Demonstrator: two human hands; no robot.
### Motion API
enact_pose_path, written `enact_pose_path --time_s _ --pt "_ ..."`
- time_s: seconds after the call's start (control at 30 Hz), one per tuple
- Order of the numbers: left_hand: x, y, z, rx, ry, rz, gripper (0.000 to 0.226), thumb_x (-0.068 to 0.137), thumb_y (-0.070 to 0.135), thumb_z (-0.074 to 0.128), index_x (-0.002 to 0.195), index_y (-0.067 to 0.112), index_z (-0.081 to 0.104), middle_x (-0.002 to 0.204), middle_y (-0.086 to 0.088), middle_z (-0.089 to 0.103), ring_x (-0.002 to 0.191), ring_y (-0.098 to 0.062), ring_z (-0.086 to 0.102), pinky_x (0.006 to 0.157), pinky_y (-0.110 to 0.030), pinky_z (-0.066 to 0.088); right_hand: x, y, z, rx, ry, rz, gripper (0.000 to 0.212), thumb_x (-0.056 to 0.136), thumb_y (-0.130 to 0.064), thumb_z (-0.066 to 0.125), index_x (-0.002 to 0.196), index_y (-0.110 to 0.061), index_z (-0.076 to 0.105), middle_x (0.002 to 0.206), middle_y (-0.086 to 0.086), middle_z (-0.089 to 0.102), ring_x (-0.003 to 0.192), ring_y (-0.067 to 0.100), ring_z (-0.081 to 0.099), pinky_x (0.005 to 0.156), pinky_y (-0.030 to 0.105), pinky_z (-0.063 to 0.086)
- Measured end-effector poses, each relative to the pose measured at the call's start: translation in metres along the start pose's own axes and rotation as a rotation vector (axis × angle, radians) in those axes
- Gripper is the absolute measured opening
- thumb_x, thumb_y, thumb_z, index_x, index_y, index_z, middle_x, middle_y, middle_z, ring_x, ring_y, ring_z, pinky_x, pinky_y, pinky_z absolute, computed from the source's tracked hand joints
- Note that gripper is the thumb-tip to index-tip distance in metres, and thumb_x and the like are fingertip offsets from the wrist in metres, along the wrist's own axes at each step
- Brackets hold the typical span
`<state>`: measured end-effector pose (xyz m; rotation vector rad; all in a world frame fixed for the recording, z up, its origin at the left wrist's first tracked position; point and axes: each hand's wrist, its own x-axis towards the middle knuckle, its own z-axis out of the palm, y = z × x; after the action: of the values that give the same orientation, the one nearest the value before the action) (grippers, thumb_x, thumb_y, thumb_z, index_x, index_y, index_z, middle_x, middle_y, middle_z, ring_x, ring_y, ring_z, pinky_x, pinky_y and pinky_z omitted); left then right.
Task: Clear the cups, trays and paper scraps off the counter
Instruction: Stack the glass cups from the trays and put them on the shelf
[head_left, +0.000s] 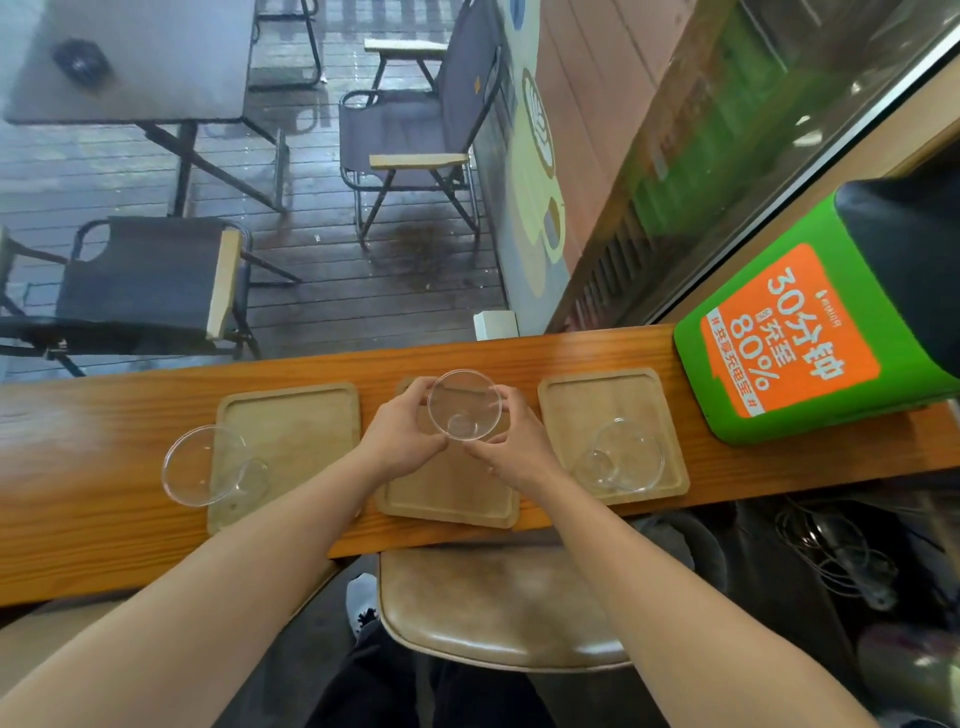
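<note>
Three wooden trays lie side by side on the wooden counter (78, 499): a left tray (291, 431), a middle tray (447, 493) and a right tray (613, 400). A clear plastic cup (464, 404) stands upright over the middle tray, gripped from the left by my left hand (402, 434) and from the right by my right hand (511, 441). A second clear cup (208, 465) lies tipped on the left tray's left edge. A third clear cup (621, 457) lies tipped on the right tray. No paper scraps show.
A green charging station (810, 322) with an orange label stands at the counter's right end. A brown padded stool (498, 608) sits just under the counter's near edge. Beyond the counter is a wet deck with folding chairs (410, 135) and a table (135, 57).
</note>
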<state>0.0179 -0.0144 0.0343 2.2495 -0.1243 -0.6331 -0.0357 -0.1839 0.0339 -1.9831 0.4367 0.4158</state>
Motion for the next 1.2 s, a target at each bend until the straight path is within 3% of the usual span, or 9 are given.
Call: enact_pose_path --time_s 0.13,0.3,0.4,0.53,0.63,0.77,0.93,1.2 --pt "-0.014 0.009 -0.028 -0.028 0.036 0.045 0.068 0.079 0.016 0.08 0.136 0.031 0.047 0.123 0.008 0.061 0.117 -0.016 0.056 0.095 -0.035 0.051 -0.007 -0.028 -0.002 -0.01 -0.008 -0.063 0.075 0.074 -0.037 0.084 0.133 -0.043 0.037 0.133 -0.008 0.048 0.11 0.023 0.06 0.085 0.049 0.058" --pt "-0.038 0.014 -0.078 -0.024 0.103 0.061 0.067 0.078 0.023 0.08 0.137 0.027 0.047 0.117 0.005 0.061 0.09 -0.018 0.06 0.083 -0.036 0.056 -0.016 -0.079 0.007 -0.042 -0.028 -0.184 0.072 0.073 -0.036 0.087 0.132 -0.026 0.047 0.124 -0.005 0.058 0.101 0.017 0.065 0.081 0.042 0.059" --pt "-0.051 0.011 -0.112 -0.026 0.119 0.083 0.067 0.079 0.027 0.079 0.137 0.025 0.048 0.118 0.003 0.061 0.085 -0.017 0.06 0.073 -0.031 0.054 -0.02 -0.107 0.017 -0.058 -0.04 -0.228 0.059 0.075 -0.037 0.085 0.121 -0.028 0.05 0.117 -0.008 0.059 0.096 0.01 0.063 0.078 0.033 0.058" --pt "-0.07 0.0 -0.156 -0.04 0.147 0.115 0.065 0.08 0.034 0.08 0.135 0.024 0.048 0.117 0.003 0.061 0.089 -0.016 0.063 0.074 -0.032 0.056 -0.025 -0.141 0.039 -0.07 -0.033 -0.298 0.059 0.076 -0.042 0.083 0.123 -0.028 0.05 0.117 -0.008 0.058 0.089 0.006 0.062 0.069 0.021 0.052" --pt "-0.089 -0.019 -0.186 -0.05 0.178 0.127 0.062 0.082 0.031 0.079 0.135 0.022 0.048 0.116 0.001 0.061 0.093 -0.017 0.065 0.074 -0.033 0.059 -0.03 -0.163 0.067 -0.078 -0.064 -0.333 0.056 0.077 -0.045 0.081 0.12 -0.03 0.049 0.113 -0.009 0.06 0.09 0.008 0.064 0.07 0.022 0.054" --pt "-0.109 -0.051 -0.223 -0.06 0.221 0.124 0.062 0.081 0.027 0.079 0.135 0.02 0.049 0.118 -0.004 0.062 0.101 -0.021 0.063 0.085 -0.042 0.058 -0.037 -0.188 0.113 -0.071 -0.083 -0.351 0.055 0.077 -0.044 0.081 0.119 -0.031 0.048 0.109 -0.007 0.061 0.091 0.009 0.065 0.076 0.029 0.058" --pt "-0.124 -0.092 -0.257 -0.094 0.202 0.125 0.061 0.08 0.027 0.08 0.132 0.022 0.049 0.113 -0.003 0.061 0.096 -0.021 0.064 0.075 -0.037 0.062 -0.04 -0.211 0.157 -0.121 -0.093 -0.371 0.056 0.076 -0.046 0.082 0.117 -0.031 0.047 0.109 -0.006 0.063 0.089 0.011 0.067 0.079 0.034 0.06" --pt "-0.13 -0.136 -0.267 -0.095 0.157 0.128 0.063 0.08 0.034 0.08 0.133 0.021 0.048 0.115 -0.001 0.06 0.096 -0.019 0.063 0.084 -0.04 0.059 -0.05 -0.214 0.199 -0.164 -0.074 -0.331 0.057 0.075 -0.042 0.084 0.117 -0.033 0.046 0.106 -0.011 0.061 0.086 0.004 0.065 0.062 0.014 0.048"
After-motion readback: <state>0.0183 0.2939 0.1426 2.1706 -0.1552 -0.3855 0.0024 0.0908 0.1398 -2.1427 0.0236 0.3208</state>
